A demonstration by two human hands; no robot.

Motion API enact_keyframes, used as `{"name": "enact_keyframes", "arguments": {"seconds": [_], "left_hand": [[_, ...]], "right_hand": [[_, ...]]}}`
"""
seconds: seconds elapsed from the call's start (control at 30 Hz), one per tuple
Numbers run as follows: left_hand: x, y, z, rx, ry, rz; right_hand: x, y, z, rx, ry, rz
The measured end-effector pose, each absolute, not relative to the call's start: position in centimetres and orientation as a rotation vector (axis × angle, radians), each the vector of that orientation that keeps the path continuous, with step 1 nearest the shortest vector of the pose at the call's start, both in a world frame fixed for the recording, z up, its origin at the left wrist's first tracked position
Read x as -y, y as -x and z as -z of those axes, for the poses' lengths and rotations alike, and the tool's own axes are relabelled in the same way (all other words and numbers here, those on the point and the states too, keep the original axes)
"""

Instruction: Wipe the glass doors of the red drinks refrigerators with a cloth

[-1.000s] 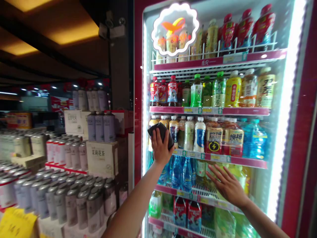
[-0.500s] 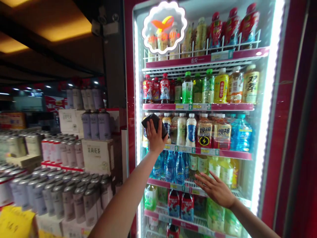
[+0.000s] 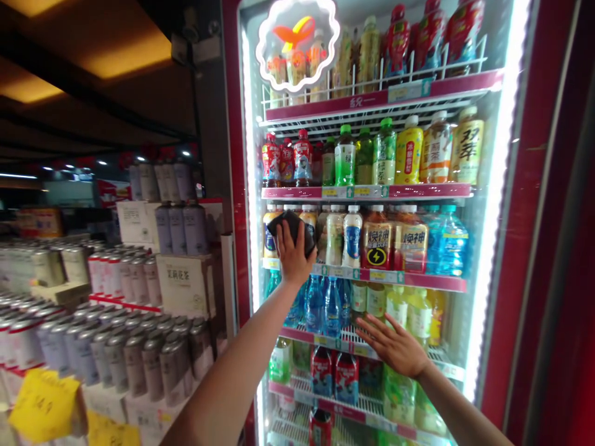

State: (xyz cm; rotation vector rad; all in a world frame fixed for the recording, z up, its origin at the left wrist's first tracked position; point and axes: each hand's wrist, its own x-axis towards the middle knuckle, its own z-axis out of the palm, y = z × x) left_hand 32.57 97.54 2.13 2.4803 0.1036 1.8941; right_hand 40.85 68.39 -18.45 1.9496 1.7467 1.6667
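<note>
My left hand (image 3: 296, 255) has its fingers over a folded black cloth (image 3: 307, 238), pressing it toward the glass front of a lit drinks fridge (image 3: 235, 248). The cloth covers part of the bottles on the middle shelf. Lower and to the right, my right hand (image 3: 395, 347) is spread flat, fingers apart and holding nothing. It appears to rest on the glass, before the shelf with blue bottles (image 3: 331, 308) and yellow-green bottles (image 3: 419, 314). Red energy drink bottles (image 3: 377, 238) stand behind the glass, right of the cloth.
A white glowing scalloped sign (image 3: 337, 31) sits at the fridge's upper left. Left of the fridge, many lilac and pink cans (image 3: 134, 365) stand in tiers with cardboard boxes (image 3: 183, 288). A yellow price tag (image 3: 44, 406) hangs at the lower left.
The view has shifted slightly, so the fridge and bottles sit a little higher and further left. Against the shelves, my left hand and the cloth have moved slightly right and down. My right hand stays nearly in place.
</note>
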Motion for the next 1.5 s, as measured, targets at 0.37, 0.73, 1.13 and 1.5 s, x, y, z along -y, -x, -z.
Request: {"name": "enact_keyframes", "arguments": {"seconds": [0.37,0.73,1.13,1.5], "left_hand": [[-97.5,-33.2,-2.4,-0.450,-2.220,-1.955],[-97.0,-32.0,1.1,-0.234,-2.464,-1.858],[-93.3,-31.6,3.4,0.145,-2.785,-1.716],[-88.2,-34.0,-0.4,0.226,-2.724,-1.785]], "right_hand": [[-68.3,-40.7,18.1,-1.748,-1.952,-1.679],[-68.3,-41.1,18.5,-1.767,-1.982,-1.650],[-68.4,-41.6,18.8,-1.792,-2.020,-1.585],[-68.4,-41.3,18.2,-1.695,-1.954,-1.636]]}}
